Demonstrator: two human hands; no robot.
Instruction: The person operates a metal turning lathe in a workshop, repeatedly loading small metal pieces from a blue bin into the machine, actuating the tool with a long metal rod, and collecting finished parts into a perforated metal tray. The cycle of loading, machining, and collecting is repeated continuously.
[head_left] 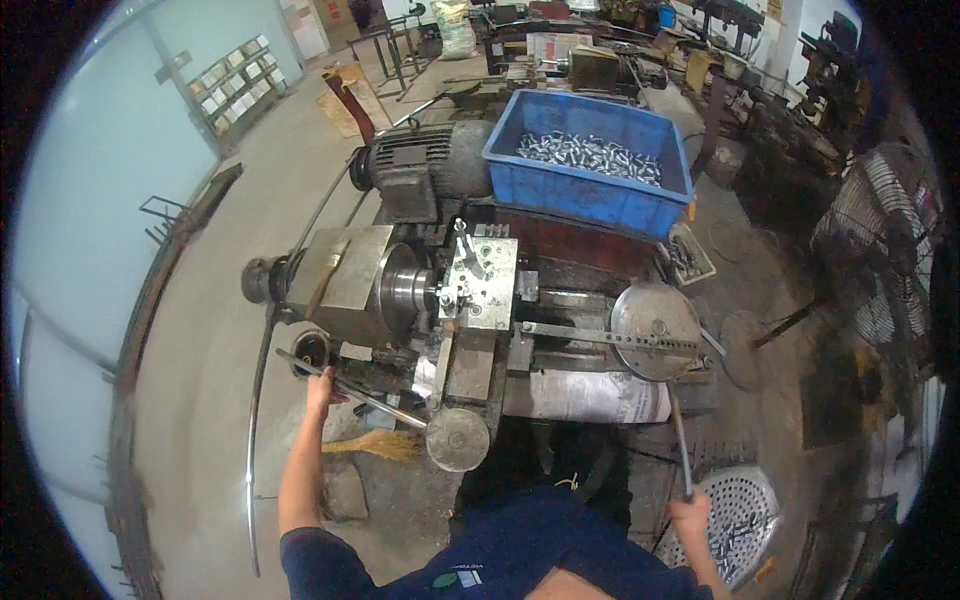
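My left hand (321, 390) is closed round a long metal lever (395, 410), which runs to a round steel disc (458, 440) at the front of a small lathe. My right hand (688, 510) grips the lower end of another lever (682, 448), which slants up toward a larger round plate (655, 330) on the lathe's right. Between them sits the tool block (485, 285), with bolts and a small handle on top. Left of it is the round chuck (402, 287) on the headstock (345, 275). Whether a workpiece sits in the chuck is too small to tell.
Behind the lathe, a blue bin (590, 190) holds many small metal parts, beside an electric motor (415, 165). A perforated basket (755, 490) with similar parts stands low by my right hand. A straw broom (375, 445) lies below the left lever. A caged fan (880, 240) stands right.
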